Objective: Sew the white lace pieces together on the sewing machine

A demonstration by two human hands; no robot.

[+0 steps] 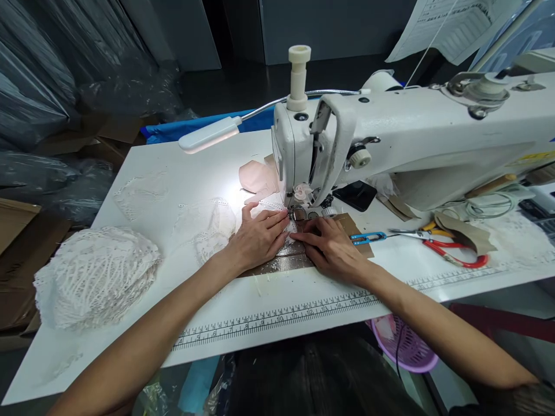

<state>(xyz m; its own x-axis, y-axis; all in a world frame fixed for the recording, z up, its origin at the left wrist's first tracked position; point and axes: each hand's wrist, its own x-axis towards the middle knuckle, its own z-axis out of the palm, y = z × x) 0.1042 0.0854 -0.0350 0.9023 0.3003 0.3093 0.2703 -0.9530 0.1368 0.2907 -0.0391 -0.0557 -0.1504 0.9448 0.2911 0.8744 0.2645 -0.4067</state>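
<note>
A purple basket [410, 352] sits below the front edge of the table, with something pale pink inside. Cardboard boxes [19, 228] stand at the far left beside clear plastic wrapping [56, 182]; their contents cannot be made out. The white table [169, 294] has a ruler scale [277, 318] along its front edge, and grey panels [329, 32] stand behind it. A white sewing machine [411, 121] fills the right side, its head hiding part of the surface behind, and a lit lamp [212, 134] reaches out to its left. The piece of white lace [289, 247] lies at the needle area, between the fingertips. The left hand [260, 237] lies flat on it, thumb apart from the fingers; the right hand [332, 245] has its index finger stretched to the lace, though whether it pinches cannot be told. A stack of lace [99, 271] lies well left; blue snips [368, 237], red-handled scissors [455, 254] and a black phone [356, 195] lie right of the needle
</note>
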